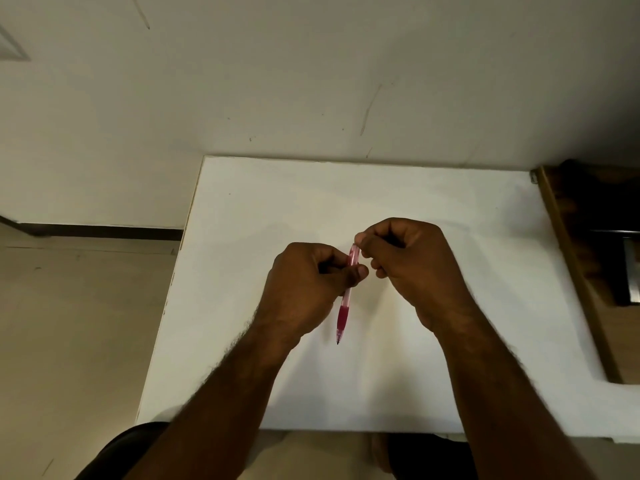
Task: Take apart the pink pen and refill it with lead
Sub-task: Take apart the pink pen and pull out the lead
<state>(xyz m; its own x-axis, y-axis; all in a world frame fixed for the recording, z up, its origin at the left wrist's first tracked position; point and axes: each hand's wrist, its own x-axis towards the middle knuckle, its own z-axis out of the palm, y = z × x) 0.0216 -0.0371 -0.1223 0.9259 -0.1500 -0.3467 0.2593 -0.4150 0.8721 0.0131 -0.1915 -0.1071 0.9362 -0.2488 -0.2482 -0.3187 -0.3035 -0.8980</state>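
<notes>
Holding pink pen mid-frame above white tabletop, tip toward lower frame | left hand closed around barrel, likely to steady it | right hand fingertips pinched on top end, seemingly to pull the cap | no lead visible.

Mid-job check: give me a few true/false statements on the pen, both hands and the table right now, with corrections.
1. The left hand holds the translucent pink pen around its barrel. True.
2. The pen's tip points away from the person. False: it points toward the person, below the dark red rubber grip.
3. The right hand pinches the pen's top end. True.
4. The pen lies flat on the white table. False: both hands hold it.
5. Loose pen parts lie on the table. False: none show.
</notes>
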